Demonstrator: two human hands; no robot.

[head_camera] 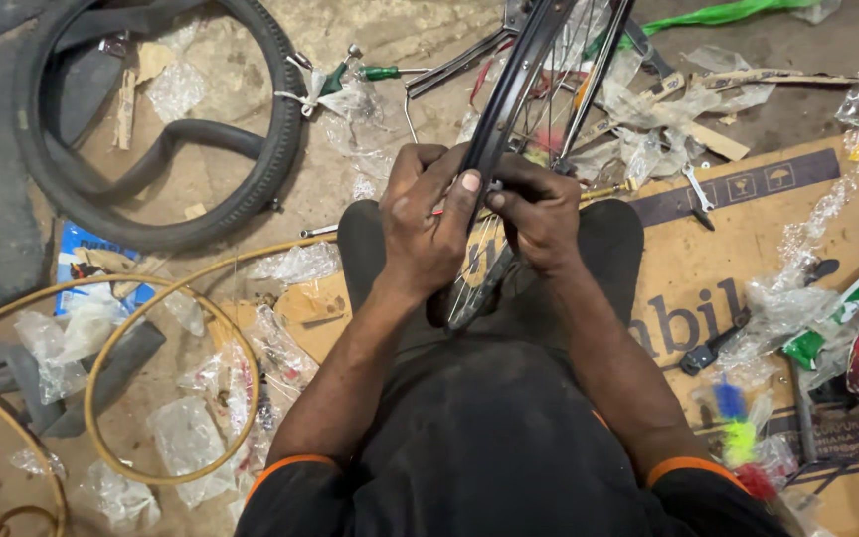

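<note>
Both hands meet on the black wheel rim (509,94), which stands edge-up between the person's knees so its spokes face them. The left hand (428,224) clamps the rim steady; the right hand (539,214) pinches a small fitting beside it. A tyre (166,119) lies far left.

The black metal bicycle wheel rim (509,89) carries thin silvery spokes. A black rubber bicycle tyre (275,129) lies on the dusty grey-brown concrete floor (370,30), with a black inner tube (181,139) inside its ring. The thin curved hoops (161,398) are mustard yellow. The flattened cardboard sheet (748,249) is tan, with a dark purple printed band and dark lettering. A screwdriver (390,72) has a green handle. The small flat packet (82,261) is blue and white. Clear crinkled plastic wrappers (186,438) are transparent, glinting white. The person's dark grey shirt has orange-edged sleeves (295,464). A feathery brush (738,423) shows blue, neon yellow and red tufts.
</note>
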